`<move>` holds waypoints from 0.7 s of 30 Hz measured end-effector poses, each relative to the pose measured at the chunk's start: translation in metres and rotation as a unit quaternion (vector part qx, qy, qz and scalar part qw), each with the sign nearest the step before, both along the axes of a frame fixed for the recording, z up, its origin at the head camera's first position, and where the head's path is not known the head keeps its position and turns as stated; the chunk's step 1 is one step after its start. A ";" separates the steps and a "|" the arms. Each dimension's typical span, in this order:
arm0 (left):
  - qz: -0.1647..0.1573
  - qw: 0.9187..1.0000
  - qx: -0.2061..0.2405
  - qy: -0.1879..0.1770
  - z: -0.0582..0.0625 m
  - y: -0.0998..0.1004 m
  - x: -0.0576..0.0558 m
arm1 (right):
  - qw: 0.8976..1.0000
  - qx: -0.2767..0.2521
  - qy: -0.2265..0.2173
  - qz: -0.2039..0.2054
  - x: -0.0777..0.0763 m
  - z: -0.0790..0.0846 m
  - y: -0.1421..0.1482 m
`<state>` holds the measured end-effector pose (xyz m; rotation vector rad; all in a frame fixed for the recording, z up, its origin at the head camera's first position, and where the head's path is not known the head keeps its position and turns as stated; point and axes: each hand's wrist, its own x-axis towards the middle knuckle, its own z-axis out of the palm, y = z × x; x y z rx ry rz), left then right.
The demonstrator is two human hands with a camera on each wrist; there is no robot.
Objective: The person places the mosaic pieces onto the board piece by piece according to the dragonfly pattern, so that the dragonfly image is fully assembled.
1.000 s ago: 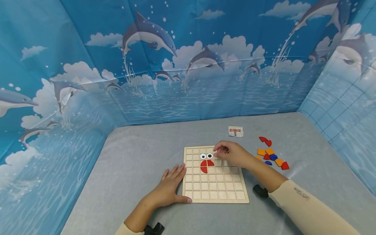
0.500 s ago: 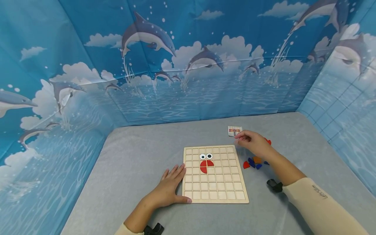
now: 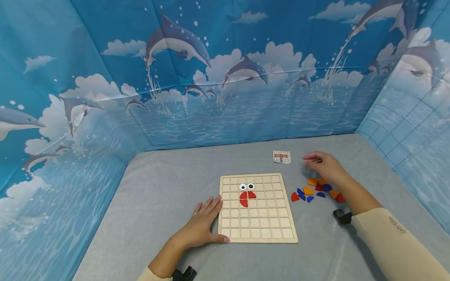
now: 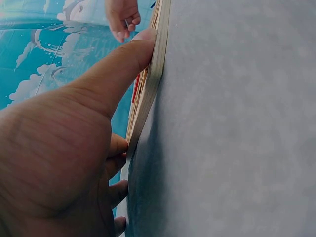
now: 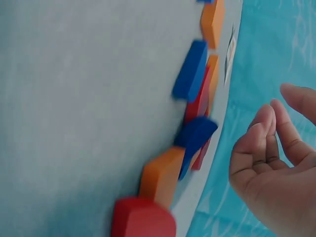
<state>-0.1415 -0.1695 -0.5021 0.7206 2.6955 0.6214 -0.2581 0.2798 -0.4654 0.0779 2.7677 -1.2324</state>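
Note:
A square wooden grid board [image 3: 267, 224] lies flat on the grey cloth. Two round eye pieces [image 3: 247, 187] sit in its upper cells, and right below them are three red quarter-circle pieces [image 3: 243, 203]. My left hand [image 3: 200, 226] rests at the board's left side, fingers spread along the edge and thumb on the near corner. The left wrist view shows that thumb [image 4: 118, 66] lying over the board's side. My right hand [image 3: 327, 166] hovers beyond the loose coloured pieces, to the right of the board. In the right wrist view its fingers [image 5: 254, 153] are loosely bent with nothing between them.
Several orange, blue and red pieces, among them an orange square [image 3: 308, 191] and a red wedge [image 3: 295, 197], lie scattered right of the board. A small printed pattern card [image 3: 282, 157] lies behind the board. A dolphin-print curtain [image 3: 211, 117] hangs around the table.
My right hand has moved from over the board's upper cells rightward, past the card, to beyond the loose pieces. More of those pieces now show. My left hand and the board have stayed put.

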 end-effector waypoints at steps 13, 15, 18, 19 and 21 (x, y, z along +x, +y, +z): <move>0.002 1.000 -0.006 -0.010 -0.004 -0.001 -0.002 | 0.997 0.000 -0.072 -0.021 -0.014 -0.011 0.029; 0.002 1.000 -0.006 -0.011 -0.004 -0.001 -0.002 | 0.997 0.002 -0.079 -0.021 -0.015 -0.012 0.031; 0.001 1.000 -0.007 -0.008 -0.003 0.000 -0.002 | 0.996 0.006 -0.082 -0.020 -0.015 -0.012 0.033; 0.001 1.000 -0.007 -0.009 -0.003 0.000 -0.001 | 0.996 0.007 -0.083 -0.021 -0.014 -0.012 0.033; 0.001 1.000 -0.007 -0.011 -0.002 0.000 -0.001 | 0.996 0.009 -0.085 -0.024 -0.014 -0.012 0.033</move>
